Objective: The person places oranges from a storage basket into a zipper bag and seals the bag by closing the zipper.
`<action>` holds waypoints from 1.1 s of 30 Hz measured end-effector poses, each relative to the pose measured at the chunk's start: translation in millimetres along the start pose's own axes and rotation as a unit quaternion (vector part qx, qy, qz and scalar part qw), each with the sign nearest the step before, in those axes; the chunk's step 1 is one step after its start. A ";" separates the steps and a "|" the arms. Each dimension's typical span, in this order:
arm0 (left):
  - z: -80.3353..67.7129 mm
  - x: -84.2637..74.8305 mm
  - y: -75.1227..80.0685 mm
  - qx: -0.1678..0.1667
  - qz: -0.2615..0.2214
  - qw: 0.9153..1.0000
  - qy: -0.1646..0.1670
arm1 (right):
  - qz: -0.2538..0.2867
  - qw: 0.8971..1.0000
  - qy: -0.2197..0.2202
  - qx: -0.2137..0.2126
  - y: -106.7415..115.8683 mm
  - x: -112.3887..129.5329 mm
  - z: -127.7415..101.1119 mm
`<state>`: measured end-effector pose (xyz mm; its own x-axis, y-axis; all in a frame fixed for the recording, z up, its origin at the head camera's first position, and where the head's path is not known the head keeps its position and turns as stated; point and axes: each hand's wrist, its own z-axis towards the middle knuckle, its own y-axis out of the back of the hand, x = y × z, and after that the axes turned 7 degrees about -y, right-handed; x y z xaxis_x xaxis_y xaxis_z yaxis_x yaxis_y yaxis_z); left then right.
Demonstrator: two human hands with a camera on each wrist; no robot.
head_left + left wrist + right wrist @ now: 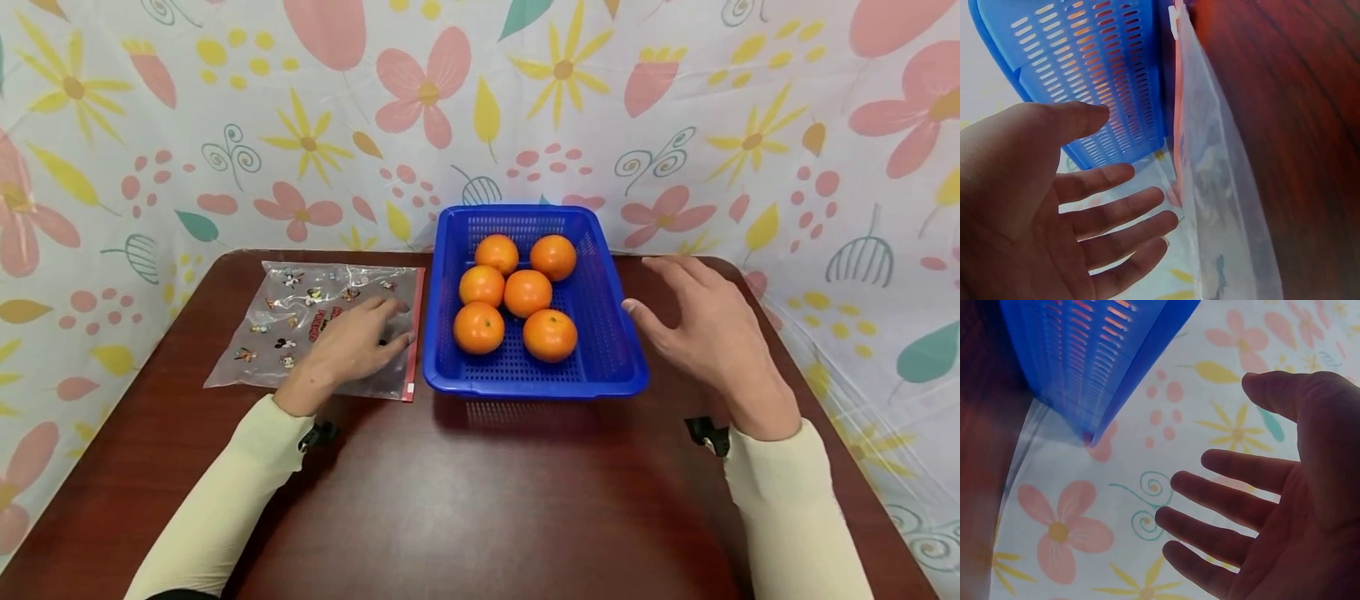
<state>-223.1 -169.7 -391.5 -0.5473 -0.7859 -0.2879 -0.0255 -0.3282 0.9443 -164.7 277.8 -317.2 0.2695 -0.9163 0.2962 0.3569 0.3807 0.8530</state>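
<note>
The left hand [352, 342] lies with relaxed fingers on the clear zip bag [300, 321], flat on the tabletop [480, 500] just left of the blue basket [607, 367] of six oranges [527, 292]. The right hand [712, 333] hovers released, grasping nothing, just right of the basket. This looks like the start of bagging; next the bag needs gripping and opening.

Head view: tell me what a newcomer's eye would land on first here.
The blue basket at the middle back of the dark wooden table stands out first, holding six oranges. To its left lies a clear zip bag printed with cartoon figures, with the left hand over it. The right hand hovers open just right of the basket, and a loud flowered cloth fills the background.
</note>
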 end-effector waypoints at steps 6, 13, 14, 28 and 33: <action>-1.4 -2.8 -4.6 0.008 0.011 1.000 0.003 | -0.003 1.000 0.006 -0.002 0.9 2.5 0.6; -1.0 -2.7 -9.1 0.013 0.016 1.000 -0.003 | 0.004 1.000 0.010 0.003 -0.1 1.7 0.4; -0.9 -2.7 -9.4 0.014 0.016 1.000 -0.005 | 0.005 1.000 0.012 0.002 -0.3 1.6 0.5; 0.1 -8.9 -20.6 0.034 0.095 0.995 0.023 | 0.002 1.000 0.013 0.018 -0.1 9.5 -0.5; -1.0 -10.6 -23.8 0.032 0.115 0.993 0.023 | 0.010 1.000 0.019 0.015 -5.2 13.3 -3.1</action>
<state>-215.9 -154.1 -411.1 -0.5061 -0.8597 -0.0693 0.0420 -0.1048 0.9936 -160.2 264.1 -319.0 0.3105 -0.9027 0.2980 0.3239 0.3952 0.8596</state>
